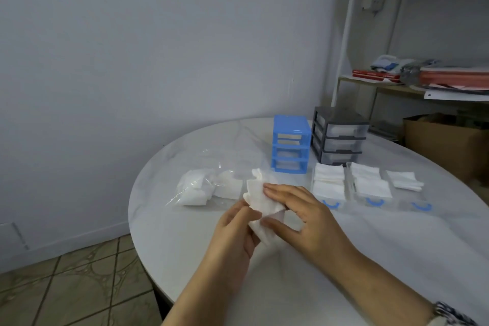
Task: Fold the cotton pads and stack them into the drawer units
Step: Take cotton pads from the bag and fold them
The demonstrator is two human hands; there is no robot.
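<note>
White round table point(264, 286) against a pale wall; I hold one cotton pad point(260, 204) above it, between both hands. My left hand point(238, 230) pinches the near lower corner, fingers curled. My right hand point(299, 209) lies over the right side, fingers nearly straight on top and thumb beneath. The pad's long axis runs from far-left to near-right. The drawers point(328, 194) holding folded pads lie just right, nearer my right hand.

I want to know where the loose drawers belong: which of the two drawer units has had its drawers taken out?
The blue drawer unit: its three slots gape empty, while the grey drawer unit beside it holds all its clear drawers.
</note>
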